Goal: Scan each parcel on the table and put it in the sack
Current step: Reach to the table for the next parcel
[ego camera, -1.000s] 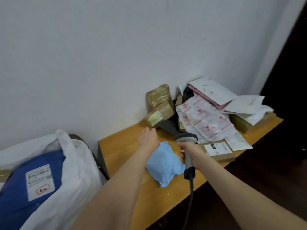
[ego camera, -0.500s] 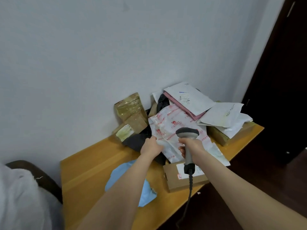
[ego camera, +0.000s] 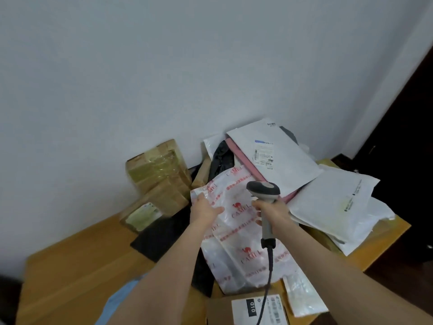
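A white plastic mailer with red print [ego camera: 236, 245] lies on the pile of parcels on the wooden table [ego camera: 70, 273]. My left hand [ego camera: 203, 208] grips its upper left edge, thumb on top. My right hand [ego camera: 273, 211] holds the grey barcode scanner [ego camera: 264, 195] by its handle, head up, over the same mailer; its cable hangs down toward me. A blue soft parcel [ego camera: 121, 301] shows beside my left forearm. The sack is out of view.
Tape-wrapped cardboard boxes [ego camera: 159, 179] lean on the wall at the left of the pile. White mailers [ego camera: 276, 158] [ego camera: 335, 202] and a pink one lie at the right. A labelled brown box [ego camera: 248, 310] sits at the near edge. A dark door stands at far right.
My view has swung right, away from the sack, and closer to the pile. My left hand left the blue parcel and took hold of the red-printed mailer. The scanner stayed in my right hand.
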